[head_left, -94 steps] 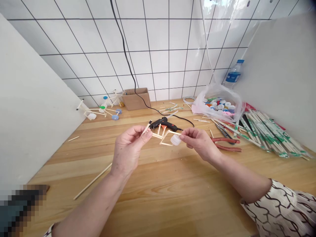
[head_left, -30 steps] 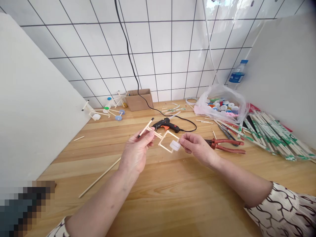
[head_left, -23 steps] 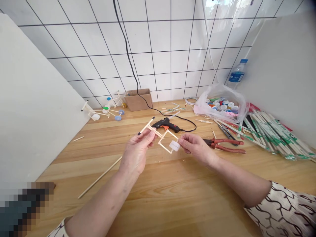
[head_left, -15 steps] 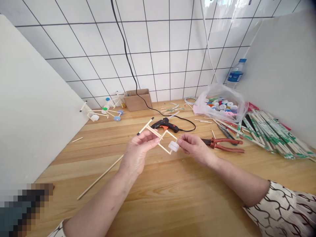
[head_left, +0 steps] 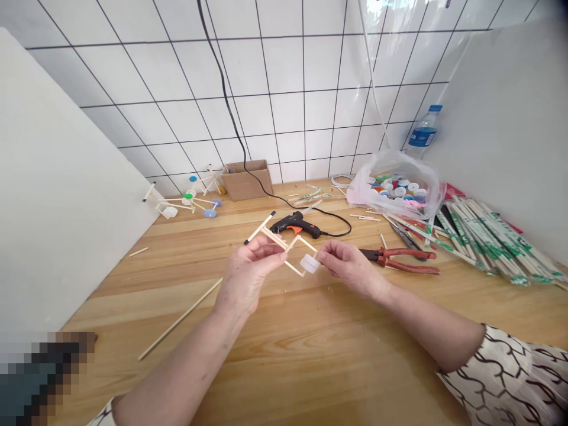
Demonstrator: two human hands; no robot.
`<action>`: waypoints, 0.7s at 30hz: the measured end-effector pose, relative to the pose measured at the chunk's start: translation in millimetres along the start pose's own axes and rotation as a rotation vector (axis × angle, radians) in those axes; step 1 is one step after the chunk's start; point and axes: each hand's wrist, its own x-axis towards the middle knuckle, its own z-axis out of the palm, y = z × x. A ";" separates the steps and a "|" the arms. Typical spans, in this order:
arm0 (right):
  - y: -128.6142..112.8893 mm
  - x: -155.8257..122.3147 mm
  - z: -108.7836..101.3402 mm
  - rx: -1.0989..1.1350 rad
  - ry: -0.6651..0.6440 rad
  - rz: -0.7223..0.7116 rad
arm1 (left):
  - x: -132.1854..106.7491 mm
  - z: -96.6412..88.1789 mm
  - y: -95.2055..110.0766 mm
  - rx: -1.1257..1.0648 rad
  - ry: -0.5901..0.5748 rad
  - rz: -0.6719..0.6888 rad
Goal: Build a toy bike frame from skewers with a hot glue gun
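Observation:
My left hand [head_left: 255, 266] is closed around a small frame of wooden sticks [head_left: 274, 236], pinching it between thumb and fingers. The stick at the frame's far left end has black tips. At its right end sits a white plastic cap [head_left: 309, 264], between the two side sticks. My right hand [head_left: 344, 260] is closed too, thumb and fingertips pinched at the frame's right corner beside the cap. Whether the fingertips grip the stick or the cap's edge is hard to tell. Just behind the frame lies a black glue gun [head_left: 306, 226] with an orange trigger.
Red-handled pliers [head_left: 408, 260] lie right of my right hand. Farther right are packaged chopsticks [head_left: 497, 239] and a plastic bag [head_left: 355, 192] of coloured caps. Stick-and-cap models [head_left: 189, 204] and a cardboard box [head_left: 246, 180] stand at the back left. One long stick [head_left: 180, 319] lies near my left forearm.
The white cap has turned slightly and shifted a little left, showing a flatter face. Both hands keep their hold in nearly the same place.

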 end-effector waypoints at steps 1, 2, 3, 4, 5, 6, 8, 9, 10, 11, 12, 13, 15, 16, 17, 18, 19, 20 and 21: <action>-0.2 -0.1 0.0 -0.003 -0.004 -0.002 | 0.2 0.3 -0.3 -0.002 0.006 -0.001; -0.5 -0.3 0.0 -0.008 -0.008 -0.003 | 0.6 0.5 -0.8 -0.006 0.011 0.000; -0.9 -0.4 0.1 -0.014 -0.009 -0.003 | 1.1 0.7 -1.4 -0.010 0.017 0.002; -1.3 -0.7 0.1 -0.020 -0.009 -0.001 | 1.6 0.8 -2.1 -0.014 0.023 0.003; -1.6 -0.9 0.2 -0.025 -0.008 0.002 | 2.2 0.8 -2.8 -0.018 0.032 0.006; -1.9 -1.1 0.4 -0.028 -0.008 0.004 | 2.7 0.6 -3.3 -0.023 0.043 0.007; -2.5 -1.5 0.5 -0.033 -0.012 0.009 | 3.5 0.1 -4.0 -0.035 0.062 0.009; -2.8 -1.6 0.5 -0.033 -0.015 0.011 | 3.7 -0.2 -4.0 -0.039 0.069 0.012; -3.0 -1.7 0.4 -0.032 -0.016 0.011 | 3.9 -0.5 -3.9 -0.043 0.073 0.017; -3.3 -1.8 0.2 -0.030 -0.016 0.011 | 4.0 -0.8 -3.6 -0.046 0.077 0.022; -3.6 -1.8 -0.1 -0.025 -0.015 0.010 | 4.0 -1.1 -3.3 -0.048 0.079 0.027; -4.0 -1.9 -0.6 -0.019 -0.016 0.009 | 4.1 -1.3 -2.9 -0.049 0.083 0.034; -4.8 -2.3 -1.8 -0.011 -0.020 0.001 | 4.2 -1.6 -2.2 -0.050 0.091 0.047; -5.4 -2.5 -2.5 -0.013 -0.023 -0.004 | 4.3 -1.9 -2.0 -0.049 0.094 0.055; -6.1 -2.7 -3.2 -0.019 -0.025 -0.008 | 4.5 -2.3 -1.9 -0.045 0.096 0.065; -6.9 -2.9 -4.0 -0.029 -0.025 -0.012 | 4.8 -2.9 -1.8 -0.040 0.097 0.076; -8.0 -3.0 -4.8 -0.042 -0.025 -0.014 | 5.3 -3.8 -1.9 -0.033 0.099 0.086; -9.4 -3.1 -5.8 -0.054 -0.022 -0.018 | 6.0 -4.9 -1.8 -0.028 0.102 0.096; -11.1 -3.2 -7.1 -0.064 -0.016 -0.024 | 7.0 -6.4 -1.7 -0.025 0.108 0.109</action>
